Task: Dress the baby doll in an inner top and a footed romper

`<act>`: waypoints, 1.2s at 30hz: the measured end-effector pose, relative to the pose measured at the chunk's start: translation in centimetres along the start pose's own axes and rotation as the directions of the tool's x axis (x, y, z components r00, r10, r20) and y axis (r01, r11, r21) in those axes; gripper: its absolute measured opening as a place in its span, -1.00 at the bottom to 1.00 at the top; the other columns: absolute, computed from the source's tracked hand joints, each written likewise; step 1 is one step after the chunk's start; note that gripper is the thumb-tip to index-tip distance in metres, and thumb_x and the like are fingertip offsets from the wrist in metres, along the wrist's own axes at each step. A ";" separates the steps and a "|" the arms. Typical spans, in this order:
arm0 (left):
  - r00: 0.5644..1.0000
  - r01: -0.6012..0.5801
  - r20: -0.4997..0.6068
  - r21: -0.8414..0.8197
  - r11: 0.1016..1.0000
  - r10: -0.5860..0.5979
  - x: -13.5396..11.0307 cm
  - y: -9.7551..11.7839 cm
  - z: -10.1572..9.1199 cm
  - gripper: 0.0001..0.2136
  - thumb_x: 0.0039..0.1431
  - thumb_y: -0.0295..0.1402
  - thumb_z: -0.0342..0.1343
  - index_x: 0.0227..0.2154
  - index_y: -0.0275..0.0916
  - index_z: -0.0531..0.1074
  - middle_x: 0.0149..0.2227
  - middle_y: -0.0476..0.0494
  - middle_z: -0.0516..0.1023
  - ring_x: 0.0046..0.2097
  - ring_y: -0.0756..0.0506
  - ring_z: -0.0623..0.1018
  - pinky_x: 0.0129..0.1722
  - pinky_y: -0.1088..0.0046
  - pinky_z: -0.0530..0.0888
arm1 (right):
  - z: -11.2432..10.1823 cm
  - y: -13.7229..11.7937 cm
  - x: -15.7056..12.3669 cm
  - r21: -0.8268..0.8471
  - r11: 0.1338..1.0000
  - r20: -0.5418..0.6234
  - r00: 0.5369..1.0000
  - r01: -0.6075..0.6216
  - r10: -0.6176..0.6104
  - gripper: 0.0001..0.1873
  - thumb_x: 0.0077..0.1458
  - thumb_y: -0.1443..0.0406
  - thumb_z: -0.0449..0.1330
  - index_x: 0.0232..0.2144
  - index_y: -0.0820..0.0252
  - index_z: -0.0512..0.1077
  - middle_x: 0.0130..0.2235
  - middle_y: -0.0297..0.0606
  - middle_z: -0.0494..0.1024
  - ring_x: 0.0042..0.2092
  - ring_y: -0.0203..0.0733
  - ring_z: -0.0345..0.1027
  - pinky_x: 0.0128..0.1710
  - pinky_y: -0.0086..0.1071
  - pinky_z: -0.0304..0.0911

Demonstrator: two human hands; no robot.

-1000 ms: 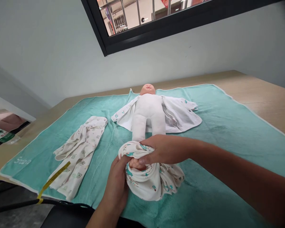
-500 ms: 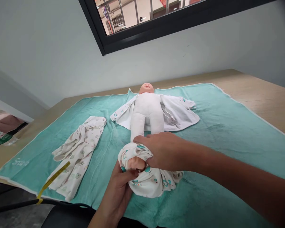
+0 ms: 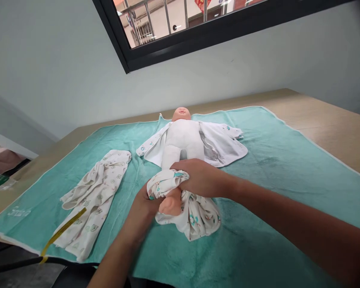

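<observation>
A baby doll (image 3: pixel 184 138) with a white cloth body lies on its back on an opened white printed shirt (image 3: pixel 225 144), head toward the wall. Small white trousers with teal prints (image 3: pixel 195 214) are bunched over the doll's legs. One pink doll foot (image 3: pixel 171 205) pokes out of a trouser leg. My right hand (image 3: pixel 199 178) is closed on the gathered waistband near the doll's thighs. My left hand (image 3: pixel 144 206) grips the trouser fabric from the left, beside the foot.
A teal towel (image 3: pixel 273 160) covers most of the wooden table (image 3: pixel 342 132). A second cream printed garment (image 3: pixel 93 196) lies on the towel to the left, with a yellow strip (image 3: pixel 63 230) at its near end. A wall and a black-framed window (image 3: pixel 198 36) stand behind.
Both hands have drawn the bunched trousers up the doll's legs toward its body. The pink foot now sticks out of the trouser leg.
</observation>
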State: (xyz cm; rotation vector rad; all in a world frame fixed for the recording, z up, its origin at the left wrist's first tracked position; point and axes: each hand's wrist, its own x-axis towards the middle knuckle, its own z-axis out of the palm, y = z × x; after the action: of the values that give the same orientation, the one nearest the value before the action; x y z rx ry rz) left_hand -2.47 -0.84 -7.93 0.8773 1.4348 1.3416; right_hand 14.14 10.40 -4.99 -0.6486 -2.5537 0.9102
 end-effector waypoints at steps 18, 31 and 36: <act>0.986 -0.129 -0.068 0.250 0.960 0.151 2.8 3.7 -1.1 -0.71 0.08 -0.14 0.19 -0.23 -0.21 0.56 0.03 -0.19 0.53 0.04 -0.23 0.49 -0.05 0.32 0.45 | -6.0 3.2 -0.5 0.033 0.979 0.495 0.854 -0.204 0.161 -0.61 0.13 0.02 0.10 -0.39 0.20 0.51 -0.39 -0.30 0.55 -0.37 -0.26 0.34 -0.36 -0.39 0.15; 0.785 -0.445 0.619 0.570 0.690 -0.005 4.2 4.8 -1.8 -0.86 0.06 -0.39 0.20 -0.33 -0.05 0.61 0.34 0.01 0.12 0.40 -0.32 -0.17 -0.07 0.20 0.54 | -2.5 0.1 -0.7 -0.295 0.951 0.402 0.915 0.093 0.035 -0.82 -0.02 0.31 0.13 -0.57 0.20 0.48 -0.53 -0.34 0.46 -0.51 -0.30 0.18 -0.47 -0.38 -0.03; 0.821 -0.401 0.572 0.575 0.713 0.001 4.0 5.3 -0.9 -0.87 0.09 -0.42 0.12 -0.41 -0.10 0.57 0.15 -0.09 0.43 0.35 -0.26 0.13 0.23 0.10 0.25 | -2.0 0.4 -0.3 -0.214 0.975 0.441 0.896 0.055 0.046 -0.89 -0.07 0.30 0.15 -0.55 0.21 0.42 -0.53 -0.36 0.43 -0.51 -0.32 0.13 -0.48 -0.40 -0.02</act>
State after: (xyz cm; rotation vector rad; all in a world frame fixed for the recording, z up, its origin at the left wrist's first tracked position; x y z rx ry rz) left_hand -5.00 3.44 -3.43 1.7973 1.3822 0.5775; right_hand 15.47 11.54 -3.86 -0.5421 -3.0992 0.8580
